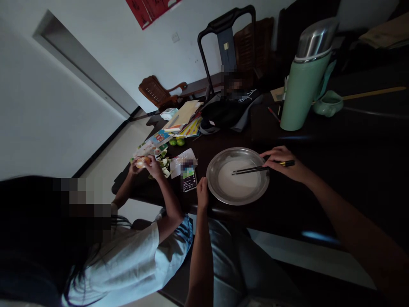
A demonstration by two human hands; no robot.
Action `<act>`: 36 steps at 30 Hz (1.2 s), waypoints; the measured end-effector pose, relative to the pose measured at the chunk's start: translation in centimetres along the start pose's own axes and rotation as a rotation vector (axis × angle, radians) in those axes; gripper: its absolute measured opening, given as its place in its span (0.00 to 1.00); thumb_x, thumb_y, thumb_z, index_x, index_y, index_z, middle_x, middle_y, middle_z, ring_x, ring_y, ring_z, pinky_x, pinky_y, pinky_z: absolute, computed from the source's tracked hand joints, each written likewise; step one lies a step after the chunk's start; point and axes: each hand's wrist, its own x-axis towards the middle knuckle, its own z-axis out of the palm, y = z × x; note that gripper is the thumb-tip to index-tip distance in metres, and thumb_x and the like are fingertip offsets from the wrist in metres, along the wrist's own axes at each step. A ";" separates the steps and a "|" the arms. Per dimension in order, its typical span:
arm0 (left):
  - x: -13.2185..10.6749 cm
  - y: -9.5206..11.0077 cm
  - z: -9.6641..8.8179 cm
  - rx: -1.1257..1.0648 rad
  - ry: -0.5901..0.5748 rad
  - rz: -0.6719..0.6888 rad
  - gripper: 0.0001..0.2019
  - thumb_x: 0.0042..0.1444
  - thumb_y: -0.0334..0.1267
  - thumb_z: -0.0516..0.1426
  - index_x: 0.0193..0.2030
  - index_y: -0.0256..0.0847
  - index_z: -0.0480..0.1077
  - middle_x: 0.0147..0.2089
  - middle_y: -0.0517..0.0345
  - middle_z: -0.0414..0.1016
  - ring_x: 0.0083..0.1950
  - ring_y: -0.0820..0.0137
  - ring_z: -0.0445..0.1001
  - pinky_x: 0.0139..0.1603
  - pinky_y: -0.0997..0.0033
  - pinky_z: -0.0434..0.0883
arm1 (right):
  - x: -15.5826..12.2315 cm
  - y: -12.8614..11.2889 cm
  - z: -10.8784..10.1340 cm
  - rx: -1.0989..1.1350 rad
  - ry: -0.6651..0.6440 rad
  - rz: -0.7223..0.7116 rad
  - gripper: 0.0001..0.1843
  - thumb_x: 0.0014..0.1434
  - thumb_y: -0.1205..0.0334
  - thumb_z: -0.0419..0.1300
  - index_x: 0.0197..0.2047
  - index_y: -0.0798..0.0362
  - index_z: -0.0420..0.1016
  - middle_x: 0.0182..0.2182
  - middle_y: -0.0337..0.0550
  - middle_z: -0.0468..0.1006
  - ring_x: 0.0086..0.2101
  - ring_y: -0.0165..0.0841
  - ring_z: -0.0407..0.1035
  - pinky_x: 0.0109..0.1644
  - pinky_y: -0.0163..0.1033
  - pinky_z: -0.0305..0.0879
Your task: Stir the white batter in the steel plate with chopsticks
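A wide metal basin [212, 187] with a whitish liquid [239, 181] in it stands near the table's front edge. My right hand [283, 162] is closed around a pair of dark chopsticks [251, 170], whose tips reach into the liquid. Its outstretched forefinger lies at the basin's right rim. On the opposite side, my left hand [202, 192] has its fingers curled at the left rim, gripping the basin there; the far fingers are partly hidden. Just left of that hand a lit phone [189, 178] lies on the table.
A person in a light shirt [128, 264] sits at my left, holding a peeled orange fruit [142, 162]. Peels [164, 164], green fruits [177, 141], papers [185, 117] and a black bag [220, 113] lie beyond. A green thermos [305, 89] and small green pot [329, 103] stand back right.
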 end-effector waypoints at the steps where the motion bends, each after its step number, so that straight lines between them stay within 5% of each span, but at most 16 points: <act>1: 0.0 0.0 0.0 -0.002 0.005 -0.004 0.24 0.59 0.58 0.62 0.24 0.43 0.63 0.27 0.63 0.61 0.34 0.70 0.60 0.36 0.72 0.65 | 0.0 0.1 -0.1 -0.005 0.034 0.004 0.17 0.66 0.46 0.60 0.32 0.40 0.86 0.47 0.40 0.89 0.51 0.48 0.73 0.59 0.61 0.68; 4: -0.1 0.2 0.1 0.002 0.000 -0.009 0.24 0.60 0.57 0.62 0.23 0.43 0.62 0.27 0.63 0.59 0.33 0.70 0.59 0.36 0.72 0.65 | 0.0 0.3 -0.6 0.023 0.091 0.006 0.21 0.68 0.48 0.56 0.28 0.41 0.85 0.47 0.40 0.89 0.51 0.47 0.73 0.60 0.61 0.68; 9: -0.3 0.3 0.0 0.014 -0.014 0.009 0.25 0.61 0.58 0.61 0.23 0.43 0.59 0.26 0.64 0.57 0.33 0.71 0.58 0.36 0.73 0.64 | -0.1 -0.2 -0.4 0.037 -0.041 -0.025 0.17 0.66 0.49 0.59 0.31 0.39 0.86 0.46 0.38 0.89 0.51 0.46 0.73 0.58 0.60 0.70; 15: -0.2 -0.2 -0.3 0.005 -0.044 0.032 0.26 0.60 0.59 0.61 0.23 0.43 0.58 0.26 0.65 0.55 0.32 0.72 0.56 0.35 0.73 0.62 | -0.2 -0.1 -0.8 0.039 0.091 0.037 0.23 0.68 0.45 0.56 0.27 0.42 0.84 0.47 0.42 0.89 0.51 0.47 0.72 0.62 0.61 0.67; 20: -0.4 -0.2 -0.3 -0.009 -0.024 0.012 0.25 0.61 0.58 0.61 0.24 0.43 0.60 0.27 0.64 0.56 0.32 0.71 0.57 0.35 0.73 0.62 | -0.3 -0.8 0.0 0.066 -0.062 0.008 0.19 0.66 0.45 0.59 0.30 0.42 0.86 0.48 0.44 0.89 0.52 0.48 0.70 0.60 0.60 0.67; 26: -0.3 -0.5 -0.2 -0.013 -0.051 0.041 0.27 0.60 0.61 0.61 0.23 0.43 0.59 0.26 0.64 0.56 0.32 0.71 0.55 0.34 0.73 0.61 | -0.4 0.1 -0.7 0.063 0.102 0.053 0.24 0.68 0.45 0.56 0.26 0.44 0.84 0.47 0.46 0.89 0.51 0.48 0.71 0.60 0.60 0.66; 31: -0.2 -0.7 -0.3 -0.028 -0.052 0.021 0.28 0.61 0.60 0.60 0.23 0.43 0.58 0.26 0.65 0.54 0.32 0.72 0.54 0.33 0.73 0.60 | -0.4 -0.5 0.1 0.056 -0.068 0.009 0.19 0.65 0.45 0.60 0.31 0.41 0.87 0.47 0.43 0.89 0.51 0.48 0.71 0.59 0.60 0.68; 36: -0.3 -0.5 -0.3 -0.027 -0.039 0.005 0.27 0.62 0.58 0.61 0.23 0.42 0.58 0.26 0.65 0.54 0.32 0.72 0.55 0.35 0.73 0.61 | -0.3 -0.1 -0.7 0.033 0.078 0.043 0.22 0.66 0.46 0.58 0.27 0.43 0.85 0.46 0.45 0.89 0.51 0.48 0.70 0.60 0.61 0.67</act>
